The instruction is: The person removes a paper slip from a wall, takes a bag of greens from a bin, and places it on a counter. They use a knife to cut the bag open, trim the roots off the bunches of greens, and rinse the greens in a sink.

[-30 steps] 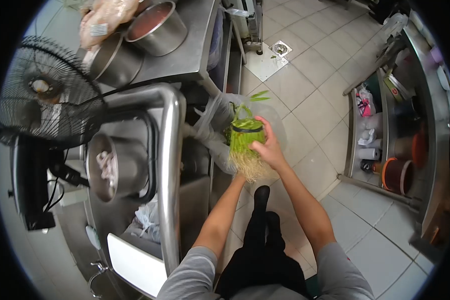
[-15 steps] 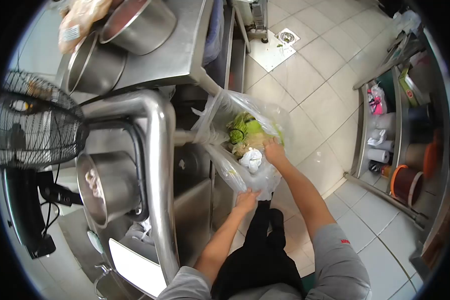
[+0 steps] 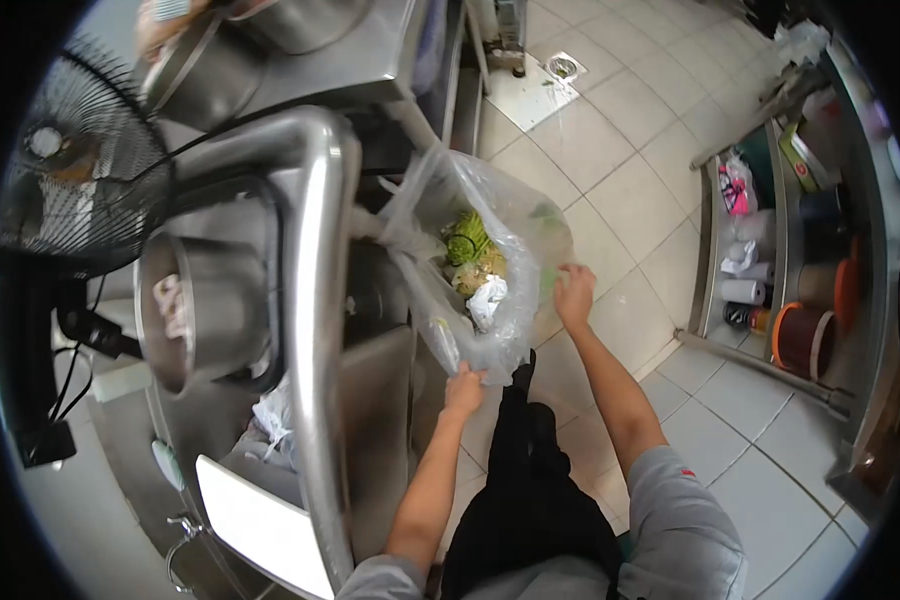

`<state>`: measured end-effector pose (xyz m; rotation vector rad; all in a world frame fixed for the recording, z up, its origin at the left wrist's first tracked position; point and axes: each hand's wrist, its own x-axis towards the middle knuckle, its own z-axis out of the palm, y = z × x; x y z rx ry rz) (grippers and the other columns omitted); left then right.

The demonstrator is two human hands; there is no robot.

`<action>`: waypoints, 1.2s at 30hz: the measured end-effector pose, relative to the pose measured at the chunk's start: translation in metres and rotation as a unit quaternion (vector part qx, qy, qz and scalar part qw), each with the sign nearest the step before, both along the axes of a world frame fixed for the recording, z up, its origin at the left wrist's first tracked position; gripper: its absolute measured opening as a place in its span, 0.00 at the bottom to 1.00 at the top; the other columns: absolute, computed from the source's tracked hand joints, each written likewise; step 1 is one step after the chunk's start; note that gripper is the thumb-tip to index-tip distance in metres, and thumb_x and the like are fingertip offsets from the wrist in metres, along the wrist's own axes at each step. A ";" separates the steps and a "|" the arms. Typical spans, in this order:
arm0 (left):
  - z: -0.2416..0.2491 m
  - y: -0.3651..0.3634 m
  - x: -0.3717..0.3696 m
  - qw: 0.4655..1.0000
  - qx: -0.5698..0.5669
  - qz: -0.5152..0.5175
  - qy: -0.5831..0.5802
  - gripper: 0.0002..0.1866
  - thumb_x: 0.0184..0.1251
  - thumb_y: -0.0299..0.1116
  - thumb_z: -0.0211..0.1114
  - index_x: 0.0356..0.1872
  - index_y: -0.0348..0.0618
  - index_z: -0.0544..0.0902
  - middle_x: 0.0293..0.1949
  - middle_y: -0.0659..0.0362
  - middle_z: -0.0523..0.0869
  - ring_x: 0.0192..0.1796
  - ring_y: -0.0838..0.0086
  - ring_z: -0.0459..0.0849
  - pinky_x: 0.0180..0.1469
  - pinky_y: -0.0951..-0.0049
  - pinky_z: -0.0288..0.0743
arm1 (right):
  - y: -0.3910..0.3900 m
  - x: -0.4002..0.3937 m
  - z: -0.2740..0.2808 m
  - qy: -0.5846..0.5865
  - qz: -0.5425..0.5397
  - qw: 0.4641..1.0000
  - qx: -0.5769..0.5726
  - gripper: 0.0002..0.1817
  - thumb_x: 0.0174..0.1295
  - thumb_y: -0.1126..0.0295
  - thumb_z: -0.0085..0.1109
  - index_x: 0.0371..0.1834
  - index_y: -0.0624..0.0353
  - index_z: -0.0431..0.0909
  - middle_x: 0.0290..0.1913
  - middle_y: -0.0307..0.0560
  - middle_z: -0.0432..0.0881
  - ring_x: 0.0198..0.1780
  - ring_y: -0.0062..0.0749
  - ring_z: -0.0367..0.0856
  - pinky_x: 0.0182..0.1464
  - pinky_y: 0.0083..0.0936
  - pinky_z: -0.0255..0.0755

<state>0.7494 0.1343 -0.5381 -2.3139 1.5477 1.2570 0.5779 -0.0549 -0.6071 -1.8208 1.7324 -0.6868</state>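
Observation:
A clear plastic bag [image 3: 430, 215] hangs with its mouth spread beside the sink unit. Green leafy vegetable scraps [image 3: 470, 238], a brownish clump of scraps [image 3: 482, 272] and a crumpled white bundle [image 3: 487, 300] lie in it. My left hand [image 3: 465, 388] is closed on the bag's near rim, with the arm stretched forward. At the bag's right outer side, my right hand [image 3: 574, 292] has its fingers loosely bent and a little apart, with nothing visible in them.
To the left is a metal sink rim [image 3: 322, 300] with a deep pot [image 3: 210, 310] and a white board [image 3: 260, 530]. A black fan [image 3: 80, 160] stands at far left. Pots sit on the steel table [image 3: 370, 60]. Shelves hold a dark red container [image 3: 805, 340] on the right.
My right hand has moved from the bag's mouth to its outer right side, and the bag's right wall now leans inward. My left hand keeps its hold and has shifted slightly left.

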 end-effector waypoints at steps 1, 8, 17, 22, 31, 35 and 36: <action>-0.005 -0.001 0.002 1.000 -0.009 0.009 0.003 0.19 0.55 0.26 0.55 0.47 0.55 0.81 0.43 0.49 0.72 0.44 0.52 0.77 0.50 0.57 0.67 | 0.004 -0.017 -0.037 0.044 -0.058 0.994 0.086 0.11 0.49 0.74 0.54 0.37 0.55 0.75 0.47 0.54 0.73 0.56 0.51 0.66 0.53 0.40 0.65; -0.007 0.003 -0.009 0.994 -0.105 0.009 0.024 0.23 0.48 0.17 0.54 0.46 0.48 0.81 0.39 0.47 0.69 0.45 0.57 0.72 0.46 0.64 0.64 | 0.038 -0.079 -0.248 0.150 -0.099 0.914 0.364 0.13 0.55 0.66 0.52 0.42 0.58 0.72 0.44 0.54 0.76 0.49 0.50 0.74 0.46 0.43 0.70; -0.039 -0.008 -0.013 0.994 -0.094 -0.009 0.047 0.25 0.39 0.16 0.58 0.43 0.48 0.83 0.36 0.50 0.67 0.43 0.58 0.70 0.46 0.69 0.65 | 0.037 -0.060 -0.393 0.164 -0.158 0.923 0.311 0.15 0.60 0.62 0.51 0.43 0.60 0.66 0.43 0.56 0.75 0.41 0.50 0.79 0.41 0.43 0.72; -0.035 -0.018 -0.015 0.993 -0.105 -0.015 0.059 0.24 0.41 0.15 0.57 0.44 0.47 0.83 0.35 0.50 0.67 0.43 0.60 0.70 0.45 0.69 0.62 | 0.005 -0.059 -0.295 -0.300 -0.293 0.904 0.078 0.10 0.65 0.67 0.46 0.40 0.64 0.65 0.37 0.50 0.75 0.32 0.31 0.78 0.35 0.26 0.73; -0.002 -0.001 -0.016 0.993 -0.114 -0.036 -0.003 0.20 0.49 0.18 0.52 0.42 0.46 0.83 0.43 0.47 0.70 0.46 0.56 0.74 0.49 0.64 0.64 | -0.028 0.073 -0.014 0.106 0.438 0.893 -0.002 0.18 0.61 0.56 0.48 0.46 0.58 0.76 0.48 0.50 0.76 0.50 0.39 0.73 0.55 0.41 0.63; -0.009 0.010 -0.013 0.994 -0.054 0.077 -0.054 0.22 0.53 0.22 0.51 0.50 0.54 0.79 0.48 0.50 0.68 0.47 0.55 0.77 0.52 0.55 0.66 | -0.048 0.013 -0.014 0.477 0.424 0.770 0.012 0.23 0.61 0.50 0.43 0.48 0.54 0.78 0.54 0.43 0.75 0.63 0.38 0.61 0.63 0.46 0.49; -0.013 0.009 -0.012 0.994 -0.054 0.091 -0.035 0.25 0.54 0.23 0.51 0.55 0.57 0.74 0.52 0.50 0.66 0.48 0.54 0.77 0.53 0.52 0.66 | -0.056 -0.001 -0.003 0.510 0.395 0.764 -0.001 0.22 0.60 0.51 0.45 0.47 0.53 0.78 0.54 0.43 0.75 0.65 0.36 0.58 0.64 0.46 0.48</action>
